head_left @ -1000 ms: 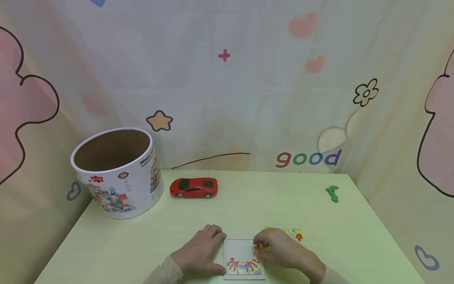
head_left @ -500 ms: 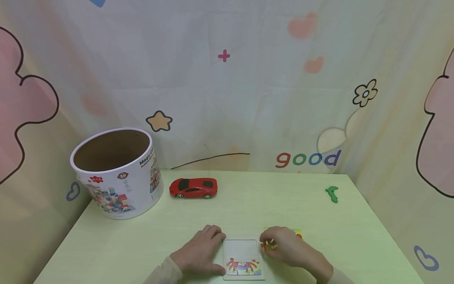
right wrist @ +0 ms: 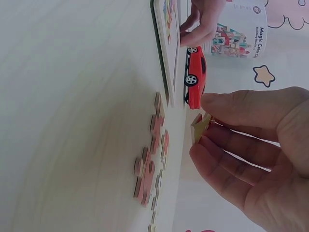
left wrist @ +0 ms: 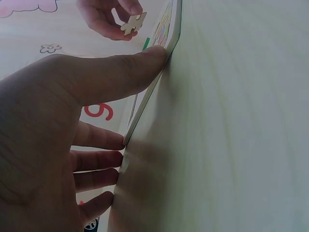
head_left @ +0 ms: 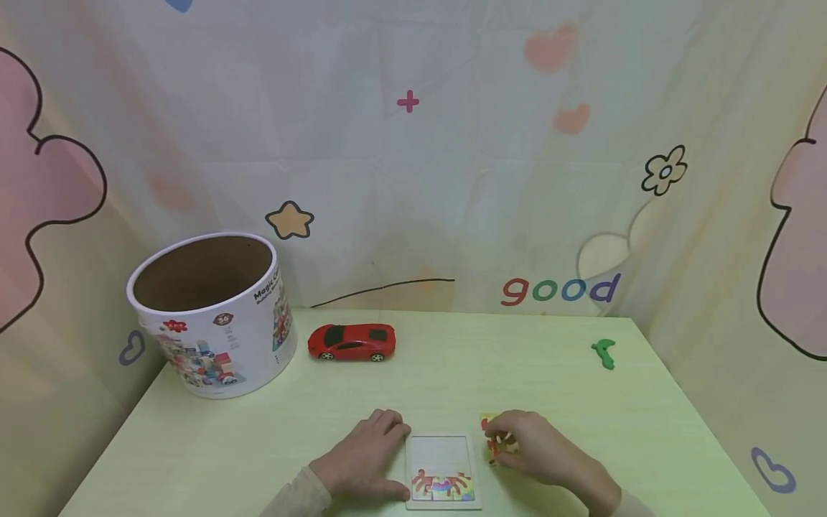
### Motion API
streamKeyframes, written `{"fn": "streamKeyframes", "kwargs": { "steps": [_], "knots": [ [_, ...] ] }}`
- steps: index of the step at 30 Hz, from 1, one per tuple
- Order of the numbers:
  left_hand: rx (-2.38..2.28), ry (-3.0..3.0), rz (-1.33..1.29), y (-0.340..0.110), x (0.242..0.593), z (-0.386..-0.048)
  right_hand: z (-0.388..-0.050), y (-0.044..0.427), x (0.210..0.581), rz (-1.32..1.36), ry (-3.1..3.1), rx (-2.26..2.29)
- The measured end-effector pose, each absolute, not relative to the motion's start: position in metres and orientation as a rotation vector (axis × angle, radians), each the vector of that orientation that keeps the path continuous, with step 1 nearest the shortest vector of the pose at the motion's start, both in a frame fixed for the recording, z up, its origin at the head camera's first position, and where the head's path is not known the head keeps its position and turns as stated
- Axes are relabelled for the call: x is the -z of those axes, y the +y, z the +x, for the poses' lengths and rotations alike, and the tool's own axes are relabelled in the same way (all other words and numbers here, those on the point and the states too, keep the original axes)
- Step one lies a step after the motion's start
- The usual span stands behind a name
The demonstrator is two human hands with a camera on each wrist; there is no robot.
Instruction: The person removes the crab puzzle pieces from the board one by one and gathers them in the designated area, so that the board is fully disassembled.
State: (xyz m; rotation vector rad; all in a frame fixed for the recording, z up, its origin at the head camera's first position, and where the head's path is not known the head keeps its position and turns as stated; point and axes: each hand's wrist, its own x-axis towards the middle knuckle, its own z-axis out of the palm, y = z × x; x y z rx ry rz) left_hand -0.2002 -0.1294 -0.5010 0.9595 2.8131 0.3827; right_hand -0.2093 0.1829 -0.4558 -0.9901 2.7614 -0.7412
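A white puzzle tray lies at the front of the table. Fitted jigsaw pieces with a red and rainbow picture fill its near part. Along the tray's left edge rests my left hand, fingers spread and the thumb touching the near corner. To the right of the tray, my right hand pinches a jigsaw piece between thumb and fingers, above the table. The piece's pale back faces the left wrist camera. Loose jigsaw pieces lie below the right hand, which partly hides them in the head view.
A red toy car stands behind the tray. At the back left is a large white bucket with printed blocks on its side. A small green toy part lies at the far right. A patterned curtain hangs behind the table.
My right hand has moved rightward, away from the tray, with the jigsaw piece still pinched, and the piece's angle has changed. The left hand and tray stay in place.
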Motion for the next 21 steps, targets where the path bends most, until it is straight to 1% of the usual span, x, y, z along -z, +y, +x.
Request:
{"fn": "streamKeyframes", "kwargs": {
  "steps": [10, 21],
  "knots": [
    [-0.377, 2.821, 0.964, -0.13, 0.5, -0.201, -0.208, 0.189, 0.453, -0.905, 2.78, 0.751],
    [-0.385, 2.812, 0.927, -0.129, 0.501, -0.2, -0.208, 0.197, 0.456, -0.909, 2.814, 0.74]
  ]
}}
